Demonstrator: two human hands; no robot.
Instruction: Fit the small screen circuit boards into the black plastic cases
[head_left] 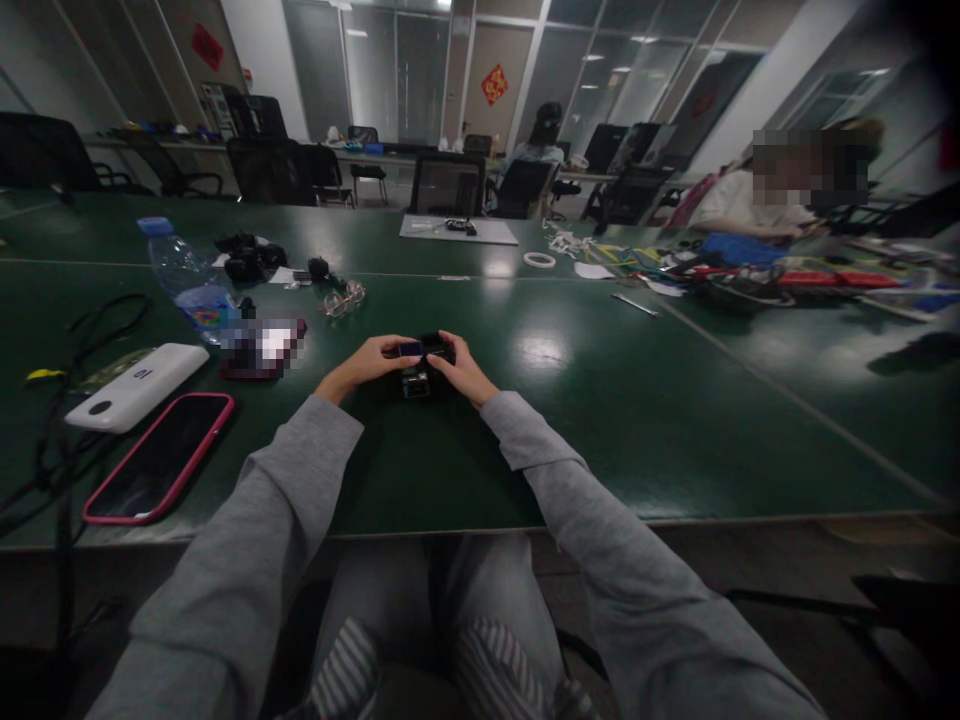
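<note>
1. Head view: a small, black, boxy device sits between the two hands, just above or on the dark green, smooth table; which one is unclear.
2. The left hand pinches its left side, thumb lying over the top near a dark blue panel.
3. The right hand pinches its right side, fingers curled round the far edge.

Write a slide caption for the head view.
Both hands, left and right, grip a small dark device above a green table, right of a red-edged phone.
</note>
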